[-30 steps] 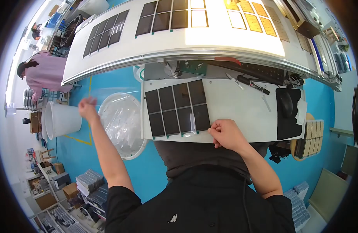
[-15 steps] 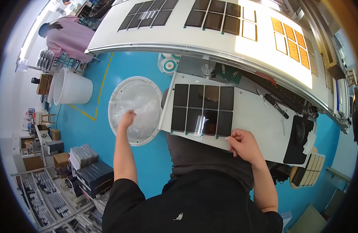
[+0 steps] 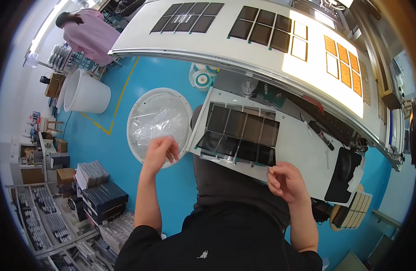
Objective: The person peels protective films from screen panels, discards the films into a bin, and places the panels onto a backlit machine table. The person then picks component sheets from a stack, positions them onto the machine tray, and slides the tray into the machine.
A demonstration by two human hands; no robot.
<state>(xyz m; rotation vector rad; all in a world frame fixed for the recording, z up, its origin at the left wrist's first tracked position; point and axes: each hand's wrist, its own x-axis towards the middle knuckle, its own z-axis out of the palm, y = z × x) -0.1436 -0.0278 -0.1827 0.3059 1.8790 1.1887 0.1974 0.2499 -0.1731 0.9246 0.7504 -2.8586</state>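
Observation:
My right hand (image 3: 285, 181) pinches the near right corner of a dark gridded sheet (image 3: 244, 126), made of several black rectangles with small green tabs. That sheet lies over a white board (image 3: 300, 151) in front of me, and its near part looks bent or raised. What lies beneath it I cannot make out. My left hand (image 3: 162, 152) hovers above the near rim of a round white bin (image 3: 132, 110), fingers loosely bent and apart, with nothing visible in them. Crumpled clear plastic film (image 3: 157, 126) fills the bin.
A long white table (image 3: 257, 56) at the back carries more dark panels (image 3: 187, 19) and orange panels (image 3: 343, 58). On the board's right are a black marker (image 3: 322, 135) and a mouse (image 3: 346, 163). A person in pink (image 3: 92, 36) is far left, near a white tub (image 3: 88, 92).
My left hand has come back from over the bin's middle toward its near rim. My right hand now pinches the sheet's corner, and the sheet's near part has shifted out of flat.

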